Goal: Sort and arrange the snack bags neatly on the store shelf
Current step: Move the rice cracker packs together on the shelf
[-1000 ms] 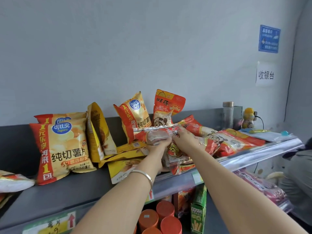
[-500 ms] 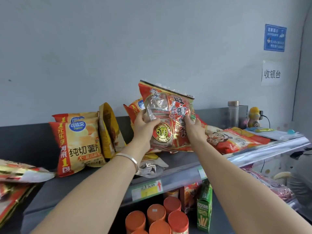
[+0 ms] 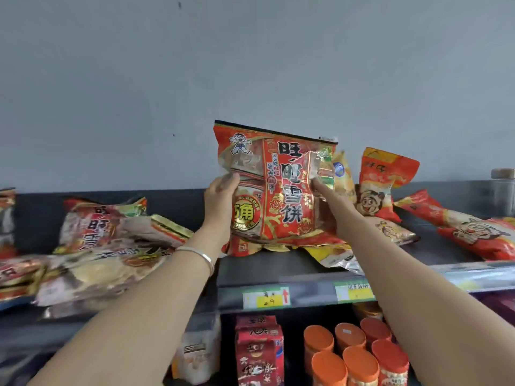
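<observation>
While both hands hold it upright above the middle of the shelf (image 3: 278,270), the red snack bag (image 3: 271,188) faces the camera, its lower edge touching or just over the yellow bags (image 3: 331,253) lying flat beneath it. The left hand (image 3: 220,200) grips the bag's left edge, thumb on the front and fingers curled out of sight behind. The right hand (image 3: 330,203) clamps the right edge, its fingers wrapped round so that the foil crumples there; the fingertips themselves are hidden. A silver bracelet (image 3: 199,254) sits on the left wrist. Toward the shelf's left end, a loose, blurred heap of similar bags (image 3: 111,246) slumps over the front edge. Toward the right end, an orange bag with a cartoon face (image 3: 380,182) leans against the back wall, and more red bags (image 3: 471,232) lie flat. Price labels (image 3: 266,298) are stuck along the front edge. On the level below stand orange-capped canisters (image 3: 359,355) and a red carton (image 3: 259,352).
</observation>
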### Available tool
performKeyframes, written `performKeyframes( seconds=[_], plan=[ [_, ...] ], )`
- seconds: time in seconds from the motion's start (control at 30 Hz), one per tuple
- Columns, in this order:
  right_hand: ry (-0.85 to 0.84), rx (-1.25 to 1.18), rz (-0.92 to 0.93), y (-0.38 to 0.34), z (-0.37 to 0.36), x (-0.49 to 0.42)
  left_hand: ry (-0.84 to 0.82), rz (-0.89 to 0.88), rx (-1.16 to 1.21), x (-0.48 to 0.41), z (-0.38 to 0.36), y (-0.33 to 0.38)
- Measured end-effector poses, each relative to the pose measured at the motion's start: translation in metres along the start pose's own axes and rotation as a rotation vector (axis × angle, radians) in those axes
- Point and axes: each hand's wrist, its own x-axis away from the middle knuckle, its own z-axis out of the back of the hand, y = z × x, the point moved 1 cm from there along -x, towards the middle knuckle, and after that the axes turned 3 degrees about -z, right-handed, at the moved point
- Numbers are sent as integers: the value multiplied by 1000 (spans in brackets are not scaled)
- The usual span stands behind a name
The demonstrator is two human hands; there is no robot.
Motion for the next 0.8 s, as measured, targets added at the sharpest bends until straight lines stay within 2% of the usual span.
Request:
performKeyframes(
  seconds=[0.1,0.17,0.33,0.57,0.8],
  plan=[
    [-202,-24,107,0,-58,23,99,-31,-53,3,64,20],
    [-269,-69,118,3,-97,41,157,-21,-70,8,105,30],
    [-270,-110,114,10,-195,82,280,-22,-180,20,206,52],
    [-305,-27,168,10,-320,111,494,0,-369,11,324,77],
    [-283,-82,130,29,-438,105,494,9,-426,0,416,74]
  ],
)
